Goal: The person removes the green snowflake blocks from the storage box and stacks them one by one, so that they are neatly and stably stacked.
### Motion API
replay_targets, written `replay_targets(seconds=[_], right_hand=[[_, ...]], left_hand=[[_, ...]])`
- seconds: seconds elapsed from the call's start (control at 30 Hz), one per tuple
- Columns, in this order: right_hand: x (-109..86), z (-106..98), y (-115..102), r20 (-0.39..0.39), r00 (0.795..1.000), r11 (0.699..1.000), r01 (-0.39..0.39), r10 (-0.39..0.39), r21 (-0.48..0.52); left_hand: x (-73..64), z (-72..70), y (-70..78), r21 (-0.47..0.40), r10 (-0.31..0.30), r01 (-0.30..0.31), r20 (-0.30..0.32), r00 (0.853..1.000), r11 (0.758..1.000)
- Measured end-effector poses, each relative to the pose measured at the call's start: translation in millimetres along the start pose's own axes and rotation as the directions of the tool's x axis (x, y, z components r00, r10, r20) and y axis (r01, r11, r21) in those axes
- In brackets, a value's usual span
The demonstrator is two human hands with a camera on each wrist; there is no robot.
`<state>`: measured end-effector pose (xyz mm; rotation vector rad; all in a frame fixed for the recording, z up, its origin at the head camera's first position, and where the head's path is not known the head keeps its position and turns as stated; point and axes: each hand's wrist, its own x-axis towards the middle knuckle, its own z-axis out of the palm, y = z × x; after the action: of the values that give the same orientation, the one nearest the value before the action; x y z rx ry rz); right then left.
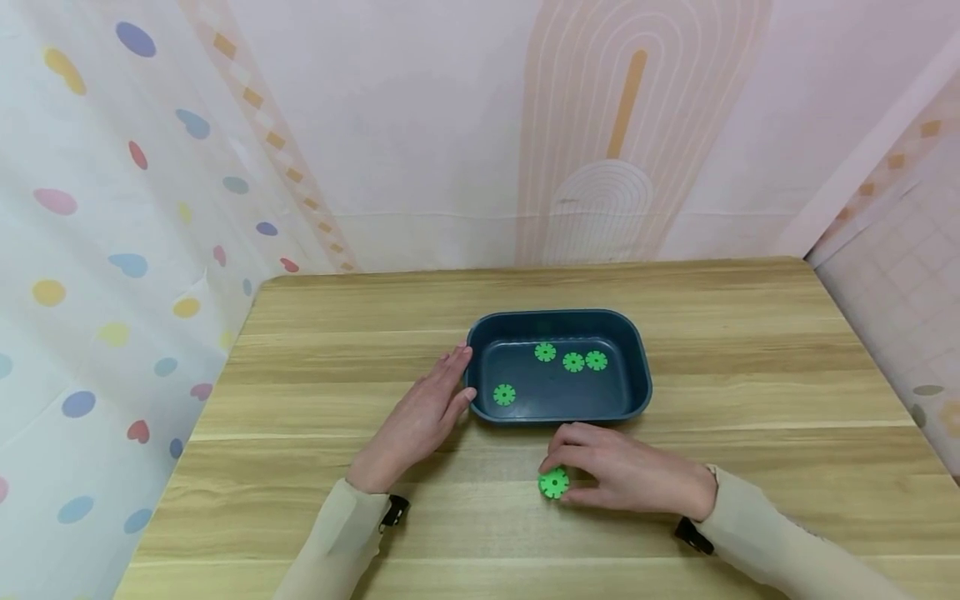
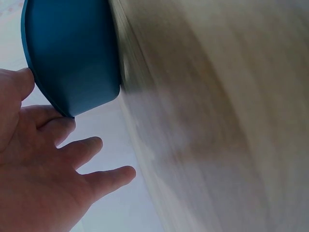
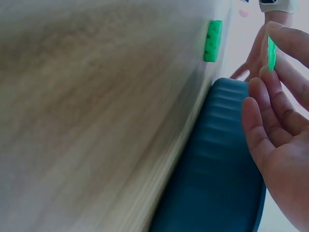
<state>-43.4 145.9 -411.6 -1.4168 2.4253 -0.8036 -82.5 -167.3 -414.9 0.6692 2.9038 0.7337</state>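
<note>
A dark blue rectangular tray (image 1: 558,419) with rounded corners sits on the table, several green notched discs (image 1: 505,395) lying flat inside it. My left hand (image 1: 420,417) is at the tray's left end; its thumb and index finger touch the rim, while the other fingers extend loosely in the left wrist view. In front of the tray, my right hand (image 1: 626,471) pinches a green notched disc (image 3: 271,54) between thumb and fingertips, seen edge-on in the right wrist view. Below it, a thicker green notched piece, perhaps a stack of discs (image 3: 213,41), stands on the table.
The wooden table (image 1: 360,308) extends around the tray on all sides. Behind it hangs a pale patterned curtain (image 1: 435,133), with a dotted one (image 1: 112,317) along the left. Dark straps (image 1: 693,536) show at both wrists, by the cream sleeves.
</note>
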Motion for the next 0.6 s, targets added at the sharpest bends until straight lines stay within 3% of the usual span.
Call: replay_targets(seconds=[0.6], right_hand=[[6.1,9.9,7.7,0.05,0.998,0.999,-0.045,0.044,0.015]], left_hand=[[0.2,-1.3,0.2,0.0,0.008,-0.008,0.009,1.0,1.0]])
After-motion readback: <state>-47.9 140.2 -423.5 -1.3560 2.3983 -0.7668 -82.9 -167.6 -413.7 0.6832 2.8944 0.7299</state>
